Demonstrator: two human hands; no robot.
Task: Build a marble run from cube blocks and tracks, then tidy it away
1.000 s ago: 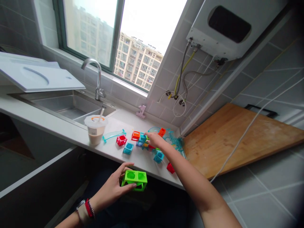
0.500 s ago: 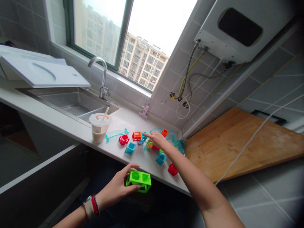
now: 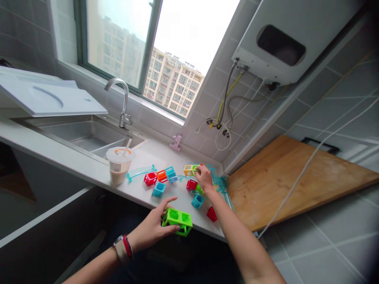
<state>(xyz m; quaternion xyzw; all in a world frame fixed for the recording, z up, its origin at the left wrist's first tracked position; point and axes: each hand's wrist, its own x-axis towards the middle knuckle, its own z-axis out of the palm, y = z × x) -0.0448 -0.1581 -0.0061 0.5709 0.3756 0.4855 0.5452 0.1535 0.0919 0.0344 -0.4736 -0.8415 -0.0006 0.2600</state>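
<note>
My left hand (image 3: 154, 227) grips a bright green double-cube frame (image 3: 177, 221) at the counter's front edge. My right hand (image 3: 204, 178) is closed on a yellow-and-green cube frame (image 3: 189, 170) at the back of the counter. Loose cube frames lie between them: a red one (image 3: 150, 178), an orange one (image 3: 162, 175), blue ones (image 3: 171, 173) (image 3: 158, 189) (image 3: 197, 201), and further red ones (image 3: 191, 184) (image 3: 212, 213). A clear teal track piece (image 3: 139, 172) lies by the cup.
A lidded drink cup with a straw (image 3: 119, 165) stands left of the toys. Behind it are the steel sink (image 3: 85, 134) and tap (image 3: 122, 98). A wooden board (image 3: 284, 173) leans on the right. A water heater (image 3: 284, 35) hangs above, with hoses below.
My right hand has drawn back from the blue and orange cubes and closed on the yellow-and-green cube frame. My left hand has brought the green double frame nearer the counter.
</note>
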